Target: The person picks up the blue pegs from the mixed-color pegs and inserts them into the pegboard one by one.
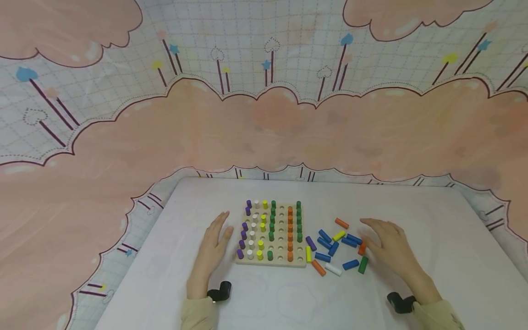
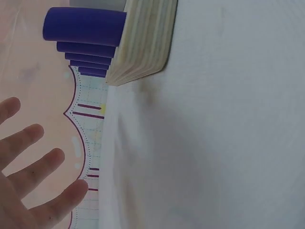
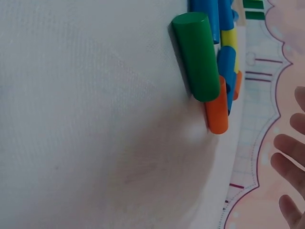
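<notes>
A wooden pegboard (image 1: pixel 272 263) lies on the white table, with upright pegs in colour columns: purple (image 1: pixel 242 244), white, yellow, green, orange (image 1: pixel 290 237) and green. One column between green and orange shows bare holes. My left hand (image 1: pixel 213 243) is held beside the board's left edge, fingers extended and holding nothing; the left wrist view shows them spread apart near the purple pegs (image 2: pixel 86 26). My right hand (image 1: pixel 389 245) hovers at the right of the loose pegs, fingers loosely extended, its thumb close to an orange peg (image 1: pixel 362 248) and a green peg (image 3: pixel 196 57).
Loose pegs lie scattered right of the board: several blue (image 1: pixel 323 257), plus yellow (image 1: pixel 308 255), purple (image 1: pixel 311 243), white (image 1: pixel 333 269) and orange ones. A patterned cloth (image 1: pixel 264 133) hangs behind the table (image 1: pixel 268 302). Black wrist-worn devices (image 1: pixel 401 303) sit at both wrists.
</notes>
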Available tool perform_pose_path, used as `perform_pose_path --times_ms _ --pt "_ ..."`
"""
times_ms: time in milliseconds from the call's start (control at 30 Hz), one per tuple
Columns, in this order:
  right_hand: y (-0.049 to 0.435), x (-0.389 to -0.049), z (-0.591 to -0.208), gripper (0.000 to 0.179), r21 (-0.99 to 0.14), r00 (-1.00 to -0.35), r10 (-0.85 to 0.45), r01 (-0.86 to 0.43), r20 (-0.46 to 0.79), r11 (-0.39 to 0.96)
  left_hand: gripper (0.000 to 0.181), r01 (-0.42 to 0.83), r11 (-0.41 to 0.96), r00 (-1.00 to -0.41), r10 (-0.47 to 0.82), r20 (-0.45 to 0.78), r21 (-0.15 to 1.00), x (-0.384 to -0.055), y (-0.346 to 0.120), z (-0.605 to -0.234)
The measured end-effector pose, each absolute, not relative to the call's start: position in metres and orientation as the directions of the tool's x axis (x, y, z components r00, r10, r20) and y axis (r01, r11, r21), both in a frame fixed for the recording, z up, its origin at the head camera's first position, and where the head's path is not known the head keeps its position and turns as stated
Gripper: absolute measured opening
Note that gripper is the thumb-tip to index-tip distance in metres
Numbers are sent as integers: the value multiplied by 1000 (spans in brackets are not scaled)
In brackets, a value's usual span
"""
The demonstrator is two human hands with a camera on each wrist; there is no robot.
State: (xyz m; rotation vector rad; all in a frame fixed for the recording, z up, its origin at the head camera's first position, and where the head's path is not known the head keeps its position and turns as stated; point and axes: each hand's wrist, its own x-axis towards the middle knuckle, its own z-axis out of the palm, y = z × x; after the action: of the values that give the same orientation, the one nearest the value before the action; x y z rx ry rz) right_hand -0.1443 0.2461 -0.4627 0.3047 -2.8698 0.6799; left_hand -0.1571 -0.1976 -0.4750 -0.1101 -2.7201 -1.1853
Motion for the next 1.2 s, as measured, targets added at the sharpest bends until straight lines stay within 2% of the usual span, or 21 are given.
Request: perform_pose_path --times_ms 267,500,833,1200 --pt "243 -148 -460 42 -407 -970 -170 -229 175 884 48 115 649 -991 27 128 752 -157 -204 -482" --pt "244 -154 -463 38 -401 -966 -193 -247 170 882 63 72 667 -997 78 27 741 -155 -205 -483" --pt "245 -162 -461 36 -422 -975 -206 -222 84 879 69 68 761 -994 111 -26 645 -157 -203 -489" --pt "241 -168 -460 32 -443 -975 -219 -211 33 872 63 87 821 -989 140 -52 564 -154 -202 -489"
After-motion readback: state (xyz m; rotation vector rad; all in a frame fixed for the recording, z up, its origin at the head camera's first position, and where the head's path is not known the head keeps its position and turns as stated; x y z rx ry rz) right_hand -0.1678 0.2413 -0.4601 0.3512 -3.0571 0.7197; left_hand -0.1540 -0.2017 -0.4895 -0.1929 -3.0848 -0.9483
